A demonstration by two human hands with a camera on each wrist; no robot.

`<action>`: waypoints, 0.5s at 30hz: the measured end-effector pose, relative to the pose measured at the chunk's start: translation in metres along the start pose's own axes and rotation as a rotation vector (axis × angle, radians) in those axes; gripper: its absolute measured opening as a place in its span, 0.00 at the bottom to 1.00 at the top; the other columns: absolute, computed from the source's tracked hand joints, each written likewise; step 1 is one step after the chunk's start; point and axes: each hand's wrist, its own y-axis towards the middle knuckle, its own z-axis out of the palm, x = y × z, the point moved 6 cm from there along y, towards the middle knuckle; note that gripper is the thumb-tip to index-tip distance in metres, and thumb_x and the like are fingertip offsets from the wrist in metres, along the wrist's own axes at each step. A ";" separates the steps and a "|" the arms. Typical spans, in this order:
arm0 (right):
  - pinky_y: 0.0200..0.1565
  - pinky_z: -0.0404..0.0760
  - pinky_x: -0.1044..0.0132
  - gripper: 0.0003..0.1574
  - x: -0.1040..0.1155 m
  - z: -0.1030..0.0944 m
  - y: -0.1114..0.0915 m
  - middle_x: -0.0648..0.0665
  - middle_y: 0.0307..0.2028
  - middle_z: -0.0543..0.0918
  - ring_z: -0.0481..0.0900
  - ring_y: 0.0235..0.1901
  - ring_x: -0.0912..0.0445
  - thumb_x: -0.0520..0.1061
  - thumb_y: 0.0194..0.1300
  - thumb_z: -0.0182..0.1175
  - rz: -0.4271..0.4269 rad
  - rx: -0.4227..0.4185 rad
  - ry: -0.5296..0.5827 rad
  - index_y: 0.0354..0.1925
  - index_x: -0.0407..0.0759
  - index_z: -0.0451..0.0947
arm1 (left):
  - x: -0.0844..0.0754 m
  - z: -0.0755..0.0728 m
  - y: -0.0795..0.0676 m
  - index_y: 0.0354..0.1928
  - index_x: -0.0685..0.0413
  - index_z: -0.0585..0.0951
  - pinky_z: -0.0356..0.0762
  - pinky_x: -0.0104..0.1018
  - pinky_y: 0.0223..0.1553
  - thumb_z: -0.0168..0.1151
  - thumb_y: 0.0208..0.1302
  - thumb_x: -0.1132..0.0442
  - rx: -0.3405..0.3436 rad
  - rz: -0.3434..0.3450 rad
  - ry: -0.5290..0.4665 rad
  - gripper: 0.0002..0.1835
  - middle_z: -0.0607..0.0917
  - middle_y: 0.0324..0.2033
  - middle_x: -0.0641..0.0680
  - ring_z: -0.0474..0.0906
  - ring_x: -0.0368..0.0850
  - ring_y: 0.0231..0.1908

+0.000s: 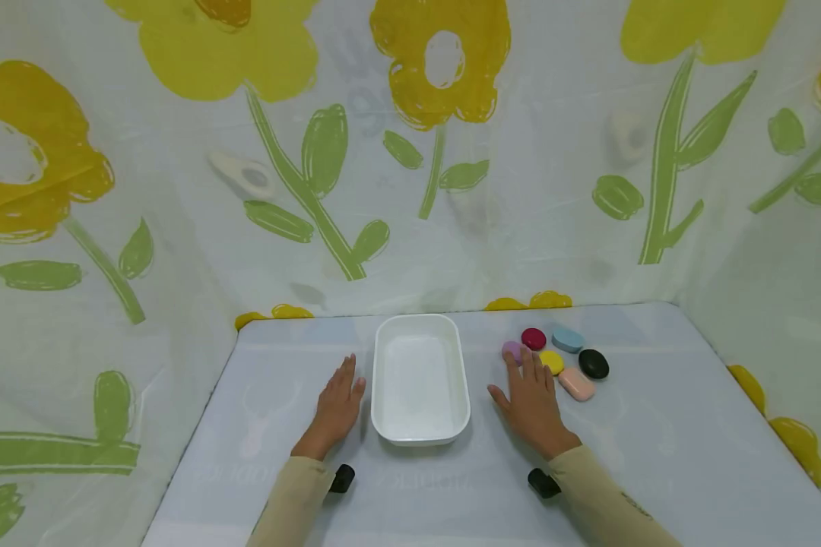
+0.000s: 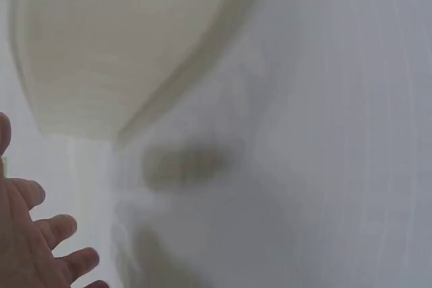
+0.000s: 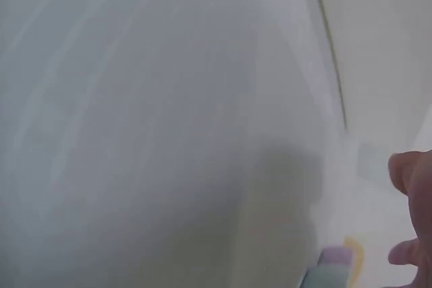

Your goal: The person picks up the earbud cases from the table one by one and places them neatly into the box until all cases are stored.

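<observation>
A white rectangular tray with rounded corners stands on the table, and nothing lies in it. Left of it my left hand hovers with straight fingers, apart from the tray wall. My right hand is held to the tray's right, fingers spread and holding nothing. Its fingertips overlap a purple soap-like piece and come close to a yellow one; whether they touch cannot be told. Around these lie a dark red piece, a light blue oval, a black oval and a pink rounded bar.
The white table meets a flower-printed cloth at its back and sides. A dark device sits at each wrist, below the sleeves' cuffs. In the left wrist view the tray looms large and blurred.
</observation>
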 end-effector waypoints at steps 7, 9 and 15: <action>0.58 0.58 0.38 0.46 -0.024 -0.005 -0.006 0.30 0.65 0.54 0.55 0.61 0.35 0.50 0.57 0.64 0.024 -0.028 0.028 0.67 0.35 0.56 | -0.006 0.001 -0.001 0.70 0.50 0.56 0.69 0.52 0.50 0.43 0.72 0.50 -0.001 -0.092 -0.440 0.29 0.65 0.62 0.55 0.67 0.53 0.56; 0.56 0.62 0.39 0.44 -0.030 -0.006 -0.008 0.30 0.63 0.57 0.57 0.60 0.36 0.47 0.56 0.65 0.024 -0.041 0.051 0.65 0.34 0.59 | -0.009 0.001 -0.002 0.68 0.50 0.60 0.74 0.46 0.42 0.46 0.71 0.51 -0.017 -0.124 -0.492 0.27 0.70 0.57 0.53 0.72 0.49 0.48; 0.52 0.70 0.44 0.37 -0.042 -0.010 -0.010 0.32 0.58 0.64 0.64 0.55 0.38 0.40 0.55 0.65 0.009 -0.090 0.133 0.62 0.35 0.64 | -0.017 0.002 -0.003 0.62 0.55 0.69 0.76 0.39 0.27 0.52 0.68 0.60 -0.074 -0.161 -0.584 0.22 0.75 0.47 0.56 0.75 0.49 0.33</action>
